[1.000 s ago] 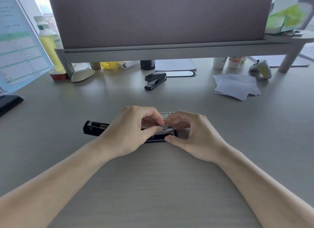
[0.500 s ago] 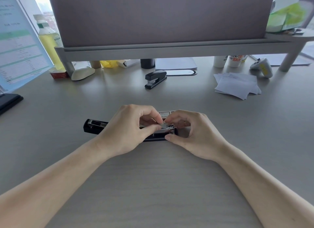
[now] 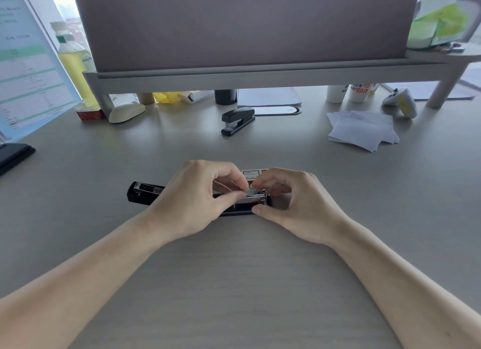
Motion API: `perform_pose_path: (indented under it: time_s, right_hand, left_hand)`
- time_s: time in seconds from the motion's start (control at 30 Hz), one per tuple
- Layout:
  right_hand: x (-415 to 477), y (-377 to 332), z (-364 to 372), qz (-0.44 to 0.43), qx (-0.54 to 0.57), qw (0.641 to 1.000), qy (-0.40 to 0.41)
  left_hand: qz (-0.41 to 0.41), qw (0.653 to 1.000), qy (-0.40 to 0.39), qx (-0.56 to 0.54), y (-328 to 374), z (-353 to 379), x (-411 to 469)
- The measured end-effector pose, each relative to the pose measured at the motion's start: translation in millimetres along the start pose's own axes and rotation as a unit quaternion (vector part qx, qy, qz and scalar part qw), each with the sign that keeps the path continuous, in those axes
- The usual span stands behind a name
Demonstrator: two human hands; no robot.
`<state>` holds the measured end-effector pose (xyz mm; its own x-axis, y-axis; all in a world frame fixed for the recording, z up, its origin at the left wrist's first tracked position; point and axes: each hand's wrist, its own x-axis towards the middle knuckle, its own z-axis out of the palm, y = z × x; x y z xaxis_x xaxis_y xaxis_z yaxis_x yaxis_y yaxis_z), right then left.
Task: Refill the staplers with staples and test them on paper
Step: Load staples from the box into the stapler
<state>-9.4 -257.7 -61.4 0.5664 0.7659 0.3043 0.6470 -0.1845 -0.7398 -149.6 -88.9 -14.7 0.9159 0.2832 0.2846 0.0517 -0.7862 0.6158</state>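
We see the black stapler (image 3: 145,193) opened flat on the matte grey worktop (image 3: 234,283). Our left hand (image 3: 192,200) fingers pinch a shiny metal staple strip (image 3: 249,192) over its channel; right hand (image 3: 299,205) fingers clamp the stapler's front. A staple box (image 3: 253,173) sits behind, contents hidden.

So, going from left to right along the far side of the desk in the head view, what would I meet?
Red box → cream rounded object → closed black stapler → stack of paper.
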Motion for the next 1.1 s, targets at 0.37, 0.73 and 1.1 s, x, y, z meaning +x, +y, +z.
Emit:
perform_pose_path:
  time_s: [0.37,0.73,1.1]
  right_hand:
    - [-0.3,-0.2,-0.1,0.0,0.006,1.0,0.0]
    - [0.6,1.6,0.1,0.0,0.02,1.0,-0.001]
    - [-0.4,1.8,-0.3,0.003,0.023,1.0,-0.005]
  left_hand:
    - [-0.011,0.999,-0.032,0.006,-0.1,-2.3,8.1]
    - [-0.007,0.995,-0.036,0.094,-10.6,-4.8,-0.9]
    - [0.023,0.995,-0.027,0.095,-5.7,6.4,5.9]
